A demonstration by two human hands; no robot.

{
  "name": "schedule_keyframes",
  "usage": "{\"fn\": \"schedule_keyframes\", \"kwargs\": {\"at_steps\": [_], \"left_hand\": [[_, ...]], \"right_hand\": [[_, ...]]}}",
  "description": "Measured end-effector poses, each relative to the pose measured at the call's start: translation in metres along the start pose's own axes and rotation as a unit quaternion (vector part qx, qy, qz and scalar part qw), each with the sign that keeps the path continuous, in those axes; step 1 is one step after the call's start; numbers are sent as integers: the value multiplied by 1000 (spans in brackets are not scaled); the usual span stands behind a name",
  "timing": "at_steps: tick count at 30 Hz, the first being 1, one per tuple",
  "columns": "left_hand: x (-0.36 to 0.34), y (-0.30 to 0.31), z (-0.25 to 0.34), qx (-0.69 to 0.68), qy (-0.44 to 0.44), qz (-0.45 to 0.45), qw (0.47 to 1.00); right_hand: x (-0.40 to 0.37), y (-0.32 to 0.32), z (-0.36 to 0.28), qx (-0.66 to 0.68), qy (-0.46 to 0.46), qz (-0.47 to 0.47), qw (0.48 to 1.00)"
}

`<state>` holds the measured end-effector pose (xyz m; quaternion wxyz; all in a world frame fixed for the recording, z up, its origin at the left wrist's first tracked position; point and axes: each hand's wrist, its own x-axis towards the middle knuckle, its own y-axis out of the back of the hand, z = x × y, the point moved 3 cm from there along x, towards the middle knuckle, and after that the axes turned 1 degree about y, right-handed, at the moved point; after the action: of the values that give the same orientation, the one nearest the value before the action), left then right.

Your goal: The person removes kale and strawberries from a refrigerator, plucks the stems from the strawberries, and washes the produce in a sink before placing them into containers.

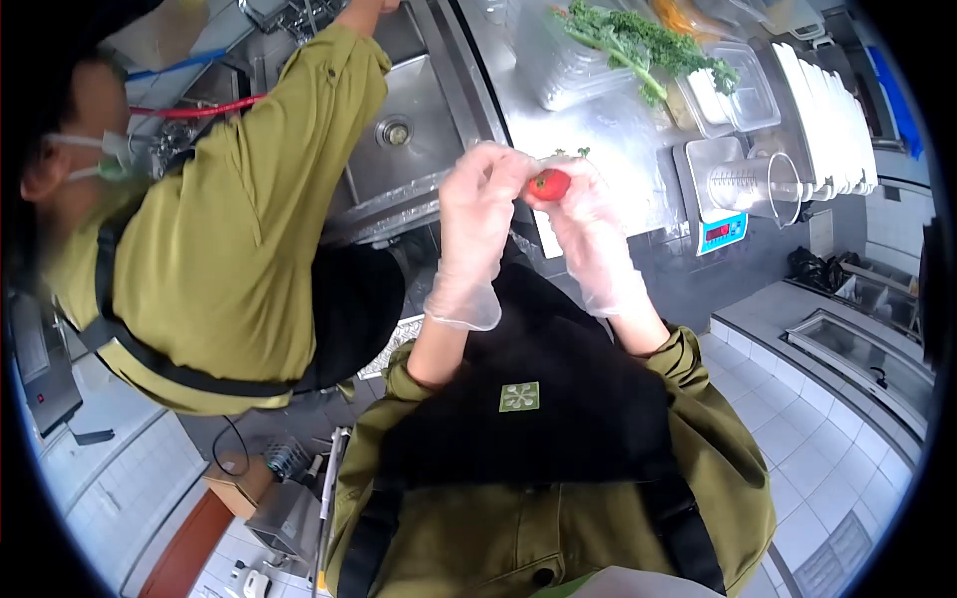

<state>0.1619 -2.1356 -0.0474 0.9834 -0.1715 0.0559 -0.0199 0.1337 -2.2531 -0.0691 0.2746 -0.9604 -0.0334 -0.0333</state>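
Our right grip (586, 214) pinches the strawberry (550, 185), best gently against bruising, while our left grip (477, 191), fingertips pressed together, works close beside it.

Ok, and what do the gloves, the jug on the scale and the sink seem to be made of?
Gloves: thin plastic film, sheer and slightly shiny; the loose, wrinkled cuffs suggest it.
Jug: clear and glossy, with markings on its wall; probably plastic, though glass cannot be ruled out.
Sink: grey metal with a soft shine, likely stainless steel.
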Motion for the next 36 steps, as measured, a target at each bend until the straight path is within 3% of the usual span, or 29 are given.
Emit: {"fn": "schedule_keyframes", "kwargs": {"at_steps": [2,3,6,9,12,16,20,22,23,26,29,31,36], "left_hand": [[-13,3,-4,-9,7,-10,1000],[-19,1,-1,-10,-15,-13,1000],[-36,-10,6,1,-83,-17,996],[-46,-5,5,70,-177,-6,982],[-50,-3,6,54,-174,8,983],[-37,-13,1,226,-254,-10,940],[-25,-51,-10,213,-288,26,933],[-19,-69,-21,158,-254,14,954],[-15,-78,-30,121,-229,14,966],[-2,-103,-50,47,-135,19,990],[7,-122,-70,-80,10,44,996],[9,-122,-81,-148,61,36,986],[10,-130,-73,-161,93,68,980]], "right_hand": [[-10,0,-2,15,16,-7,1000],[-17,1,-5,-17,-17,33,999],[-27,2,-12,-60,42,12,997],[-31,-4,-14,-82,-3,1,997],[-31,-12,-14,-56,11,-16,998],[-30,-5,-18,-58,43,20,997],[-26,20,-36,-77,98,56,991],[-21,32,-49,-93,119,75,986],[-18,44,-52,-167,129,81,974],[-6,78,-60,-211,196,38,957],[6,104,-63,-209,182,7,961],[7,115,-62,-206,174,-10,963],[20,127,-71,-224,205,-44,952]]}}
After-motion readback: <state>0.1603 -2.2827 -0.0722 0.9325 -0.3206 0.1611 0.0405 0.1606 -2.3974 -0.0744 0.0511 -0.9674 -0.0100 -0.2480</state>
